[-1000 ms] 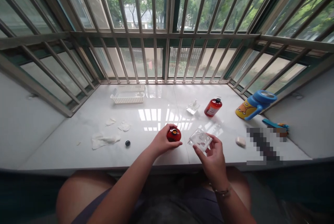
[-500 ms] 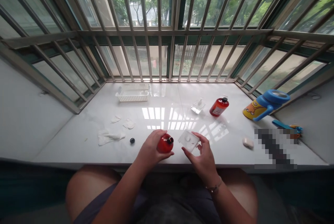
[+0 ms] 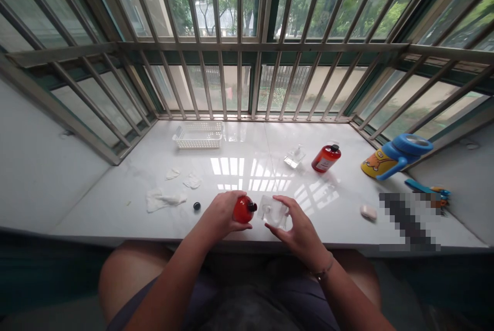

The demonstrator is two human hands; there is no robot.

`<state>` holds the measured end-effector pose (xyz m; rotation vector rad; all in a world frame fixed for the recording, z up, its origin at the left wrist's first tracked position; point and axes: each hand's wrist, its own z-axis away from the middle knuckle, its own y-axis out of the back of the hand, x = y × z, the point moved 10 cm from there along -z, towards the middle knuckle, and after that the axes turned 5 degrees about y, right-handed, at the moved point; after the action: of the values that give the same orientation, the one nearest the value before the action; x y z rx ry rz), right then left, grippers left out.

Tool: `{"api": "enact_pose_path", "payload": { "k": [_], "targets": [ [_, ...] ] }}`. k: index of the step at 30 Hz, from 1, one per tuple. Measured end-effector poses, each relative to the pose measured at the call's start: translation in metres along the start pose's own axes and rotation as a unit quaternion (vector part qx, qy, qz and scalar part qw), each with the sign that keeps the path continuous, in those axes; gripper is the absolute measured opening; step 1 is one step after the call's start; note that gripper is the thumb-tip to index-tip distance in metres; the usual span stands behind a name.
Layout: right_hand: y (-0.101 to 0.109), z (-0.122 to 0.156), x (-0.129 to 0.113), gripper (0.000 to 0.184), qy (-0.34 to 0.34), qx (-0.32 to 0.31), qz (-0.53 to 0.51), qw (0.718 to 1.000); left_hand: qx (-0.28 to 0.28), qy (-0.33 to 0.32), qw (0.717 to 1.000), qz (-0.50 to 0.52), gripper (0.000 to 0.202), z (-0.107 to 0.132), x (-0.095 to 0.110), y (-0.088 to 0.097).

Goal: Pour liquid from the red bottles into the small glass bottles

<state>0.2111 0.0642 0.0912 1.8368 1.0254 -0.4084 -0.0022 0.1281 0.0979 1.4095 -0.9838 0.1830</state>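
Round red plastic bottle gripped by closed left hand, tilted towards clear square glass bottle clasped in right hand, near edge of white marble sill

One head-worn view, held above the near edge of the white ledge, pointed forward and down, ledge seen close, barred window faced beyond it.

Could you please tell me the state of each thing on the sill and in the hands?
Left hand: gripping the red bottle.
Red bottle: tipped sideways, neck toward the clear container.
Right hand: holding the clear container.
Clear container: held beside the bottle's neck.
Black cap: loose on the sill.
Second red bottle: standing, capped.
White basket: upright, nothing seen inside.
Tissues: crumpled.
Blue-lidded cup: lid on.
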Motion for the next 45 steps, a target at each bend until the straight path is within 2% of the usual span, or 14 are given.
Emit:
{"api": "enact_pose_path", "payload": {
  "k": [6,12,17,28,45],
  "targets": [
    [-0.003,-0.003,-0.008,0.067,0.016,-0.045,0.005,0.999,-0.017,-0.043,0.999,0.008,0.084,0.001,0.009,-0.007],
    [-0.004,-0.004,-0.009,0.067,0.018,-0.087,0.02,0.996,-0.015,-0.057,0.998,0.017,0.086,0.006,0.011,-0.008],
    [0.005,-0.012,-0.019,0.068,0.034,-0.106,0.04,0.993,-0.013,-0.041,0.997,0.068,0.086,0.01,0.008,-0.009],
    [0.018,-0.028,-0.032,0.074,0.063,-0.164,0.084,0.981,-0.026,-0.009,0.984,0.176,0.082,0.012,0.001,-0.027],
    [0.022,-0.037,-0.045,0.079,0.084,-0.183,0.137,0.97,-0.013,-0.005,0.979,0.206,0.083,0.013,-0.002,-0.035]
  ]
}}
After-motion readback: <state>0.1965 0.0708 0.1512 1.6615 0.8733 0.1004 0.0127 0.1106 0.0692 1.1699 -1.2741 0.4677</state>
